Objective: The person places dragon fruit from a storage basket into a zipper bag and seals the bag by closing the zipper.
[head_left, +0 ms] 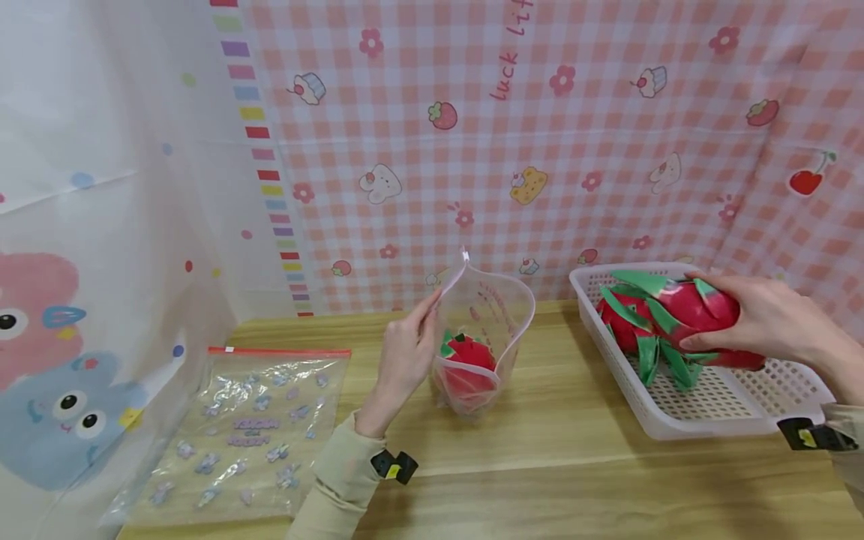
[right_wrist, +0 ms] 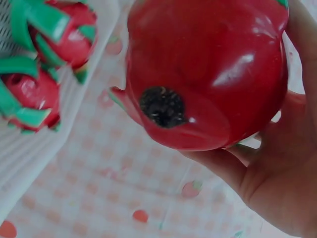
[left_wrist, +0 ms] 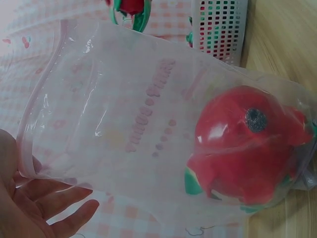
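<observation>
My left hand (head_left: 405,352) pinches the rim of a clear zip bag (head_left: 491,300) with a pink edge, which stands upright with its mouth open. Inside the bag, at the bottom, lies a red model dragon fruit (left_wrist: 247,144) with green tips. My right hand (head_left: 769,319) grips another dragon fruit (head_left: 709,307) from its right side and holds it above a white basket (head_left: 624,394). The dark round end of this fruit faces the right wrist camera. More dragon fruits (right_wrist: 34,94) lie in the basket below, partly hidden by the held one in the head view.
A flat clear zip bag (head_left: 250,442) with a red zip strip lies on the wooden table (head_left: 526,487) at the left. Behind the table hangs a pink checked cloth (head_left: 418,157), and a white printed cloth (head_left: 101,210) hangs at the left.
</observation>
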`<state>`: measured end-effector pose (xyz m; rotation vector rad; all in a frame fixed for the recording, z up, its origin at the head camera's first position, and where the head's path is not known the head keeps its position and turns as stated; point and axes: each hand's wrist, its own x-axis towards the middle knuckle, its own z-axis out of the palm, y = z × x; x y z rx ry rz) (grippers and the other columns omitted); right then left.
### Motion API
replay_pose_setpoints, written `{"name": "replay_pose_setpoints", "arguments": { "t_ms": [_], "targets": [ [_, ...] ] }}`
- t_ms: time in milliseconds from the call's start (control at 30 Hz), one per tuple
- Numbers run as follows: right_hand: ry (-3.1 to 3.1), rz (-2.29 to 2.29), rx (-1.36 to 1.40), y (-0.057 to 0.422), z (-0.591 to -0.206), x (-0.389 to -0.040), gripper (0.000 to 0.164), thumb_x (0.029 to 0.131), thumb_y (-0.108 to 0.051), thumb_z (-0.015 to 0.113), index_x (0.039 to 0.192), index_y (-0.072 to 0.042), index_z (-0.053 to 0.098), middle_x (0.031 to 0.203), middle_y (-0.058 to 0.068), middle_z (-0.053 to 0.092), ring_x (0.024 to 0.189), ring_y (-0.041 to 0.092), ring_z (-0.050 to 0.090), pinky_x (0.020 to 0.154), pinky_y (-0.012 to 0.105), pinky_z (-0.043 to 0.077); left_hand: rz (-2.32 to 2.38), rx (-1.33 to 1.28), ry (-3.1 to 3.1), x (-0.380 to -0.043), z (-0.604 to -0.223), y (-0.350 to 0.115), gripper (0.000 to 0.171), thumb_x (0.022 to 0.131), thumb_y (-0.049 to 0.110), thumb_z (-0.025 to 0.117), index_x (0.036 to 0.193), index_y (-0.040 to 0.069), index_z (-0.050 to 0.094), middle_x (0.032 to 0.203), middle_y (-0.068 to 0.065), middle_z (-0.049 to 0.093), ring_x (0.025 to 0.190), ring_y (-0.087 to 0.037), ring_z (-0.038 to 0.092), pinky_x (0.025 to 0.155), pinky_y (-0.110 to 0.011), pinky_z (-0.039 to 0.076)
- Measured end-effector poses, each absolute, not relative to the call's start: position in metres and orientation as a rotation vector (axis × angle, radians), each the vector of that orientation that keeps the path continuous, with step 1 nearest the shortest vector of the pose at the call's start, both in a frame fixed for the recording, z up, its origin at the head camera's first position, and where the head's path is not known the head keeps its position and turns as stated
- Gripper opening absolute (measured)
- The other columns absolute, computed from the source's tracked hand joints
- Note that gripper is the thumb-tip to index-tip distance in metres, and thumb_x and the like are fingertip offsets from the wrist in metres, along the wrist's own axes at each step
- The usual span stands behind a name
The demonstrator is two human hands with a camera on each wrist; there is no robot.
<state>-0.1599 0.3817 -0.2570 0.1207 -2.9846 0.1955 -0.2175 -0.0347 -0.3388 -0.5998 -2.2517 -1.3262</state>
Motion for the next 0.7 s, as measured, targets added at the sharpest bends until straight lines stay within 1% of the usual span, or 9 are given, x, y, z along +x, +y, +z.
{"name": "replay_pose_setpoints", "arguments": {
  "t_ms": [100, 267, 400, 467, 700],
  "targets": [
    [-2.918, 0.205, 0.165, 0.366, -0.254, -0.16, 0.106, 0.062, -0.062, 0.079, 0.143, -0.008, 0.039, 0.111, 0.027, 0.061, 0.088, 0.035, 0.059, 0.056, 0.04, 0.049, -1.321, -0.606, -2.243, -0.218, -0.339, -0.035, 0.033, 0.097, 0.006, 0.047, 0.128, 0.0, 0.058, 0.052, 0.0, 0.038, 0.037, 0.001, 0.025, 0.036, -0.015, 0.021],
    [-2.828, 0.237, 0.19, 0.345, -0.251, -0.16, 0.101, 0.061, -0.06, 0.08, 0.141, -0.013, 0.043, 0.125, 0.025, 0.055, 0.1, 0.04, 0.055, 0.06, 0.049, 0.05, -1.319, -0.603, -2.241, -0.218, -0.339, -0.035, 0.033, 0.097, 0.006, 0.047, 0.128, 0.0, 0.058, 0.052, 0.0, 0.037, 0.037, 0.001, 0.025, 0.036, -0.015, 0.021],
    [-2.769, 0.218, 0.219, 0.33, -0.249, -0.158, 0.096, 0.061, -0.059, 0.081, 0.139, -0.015, 0.046, 0.131, 0.021, 0.052, 0.106, 0.039, 0.051, 0.062, 0.055, 0.05, -1.321, -0.597, -2.243, -0.218, -0.339, -0.035, 0.033, 0.097, 0.006, 0.047, 0.127, 0.001, 0.058, 0.052, -0.001, 0.038, 0.038, 0.001, 0.025, 0.037, -0.015, 0.021],
    [-2.735, 0.194, 0.243, 0.321, -0.248, -0.157, 0.094, 0.061, -0.058, 0.082, 0.138, -0.017, 0.047, 0.131, 0.018, 0.052, 0.107, 0.037, 0.05, 0.063, 0.055, 0.049, -1.32, -0.597, -2.241, -0.219, -0.339, -0.034, 0.033, 0.097, 0.006, 0.047, 0.127, 0.001, 0.059, 0.052, -0.001, 0.039, 0.038, 0.001, 0.025, 0.037, -0.015, 0.021],
    [-2.639, 0.133, 0.345, 0.288, -0.241, -0.154, 0.088, 0.058, -0.055, 0.084, 0.132, -0.016, 0.055, 0.134, 0.017, 0.054, 0.11, 0.036, 0.053, 0.065, 0.056, 0.049, -1.318, -0.59, -2.238, -0.219, -0.339, -0.034, 0.032, 0.097, 0.007, 0.047, 0.126, 0.001, 0.059, 0.052, -0.002, 0.04, 0.037, 0.001, 0.025, 0.037, -0.015, 0.022]
  ]
}}
